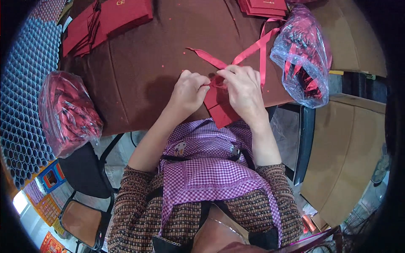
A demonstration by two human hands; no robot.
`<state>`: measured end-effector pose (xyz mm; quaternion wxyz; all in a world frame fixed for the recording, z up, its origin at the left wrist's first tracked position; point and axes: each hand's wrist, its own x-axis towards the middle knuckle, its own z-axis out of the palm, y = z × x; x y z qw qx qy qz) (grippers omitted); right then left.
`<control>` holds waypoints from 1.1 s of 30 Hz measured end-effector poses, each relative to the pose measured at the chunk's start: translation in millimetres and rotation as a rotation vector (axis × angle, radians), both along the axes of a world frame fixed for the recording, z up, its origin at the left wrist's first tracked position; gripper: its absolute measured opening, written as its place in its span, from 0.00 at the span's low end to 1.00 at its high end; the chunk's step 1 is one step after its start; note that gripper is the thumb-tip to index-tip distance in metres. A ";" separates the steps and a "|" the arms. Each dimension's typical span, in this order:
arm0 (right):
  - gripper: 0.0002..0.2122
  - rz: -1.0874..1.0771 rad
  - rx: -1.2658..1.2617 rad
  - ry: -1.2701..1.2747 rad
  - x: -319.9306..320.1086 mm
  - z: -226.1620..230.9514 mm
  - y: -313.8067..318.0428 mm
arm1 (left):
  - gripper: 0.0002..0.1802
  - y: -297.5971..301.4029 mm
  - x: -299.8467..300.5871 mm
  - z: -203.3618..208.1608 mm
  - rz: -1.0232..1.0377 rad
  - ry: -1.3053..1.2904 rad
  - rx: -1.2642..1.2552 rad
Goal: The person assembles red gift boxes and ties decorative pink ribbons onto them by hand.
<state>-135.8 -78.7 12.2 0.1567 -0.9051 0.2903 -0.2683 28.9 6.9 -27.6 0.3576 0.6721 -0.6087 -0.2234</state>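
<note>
A red card piece (222, 113), perhaps a small envelope or bag, lies at the table's near edge under my hands. My left hand (190, 90) is closed in a pinch at its upper left, on a thin red ribbon strand. My right hand (244, 88) bends over the card's upper right, thumb and fingers pinched on the ribbon too. Between the fingertips the strand is small and partly hidden. Beyond my hands, a pinkish-red satin ribbon (255, 47) stretches toward the far right, and one pointed tail (206, 57) reaches up to the left.
Stacks of red cards (126, 16) lie at the far left, more (265, 6) at the far right. A clear bag of red pieces (69, 116) sits at the left edge, another open bag (301, 59) at the right. Cardboard boxes (333, 152) stand right of the brown-covered table (143, 101).
</note>
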 end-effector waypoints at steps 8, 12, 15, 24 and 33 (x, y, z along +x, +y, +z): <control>0.03 0.320 0.261 0.190 -5.7 13.1 -32.5 | 0.08 -2.7 5.0 23.8 -0.160 0.232 0.028; 0.03 0.398 0.284 0.199 -4.5 18.1 -32.5 | 0.09 -11.4 10.0 51.7 -0.089 0.536 0.467; 0.04 0.411 0.243 0.168 -4.5 20.9 -31.7 | 0.11 -16.5 16.0 53.5 -0.177 0.498 0.524; 0.04 0.472 0.235 0.092 -4.7 29.9 -26.4 | 0.08 -14.3 26.2 34.6 -0.508 0.317 0.033; 0.01 0.662 0.363 0.187 -18.4 42.6 -36.2 | 0.06 7.1 60.9 6.0 0.015 1.182 0.183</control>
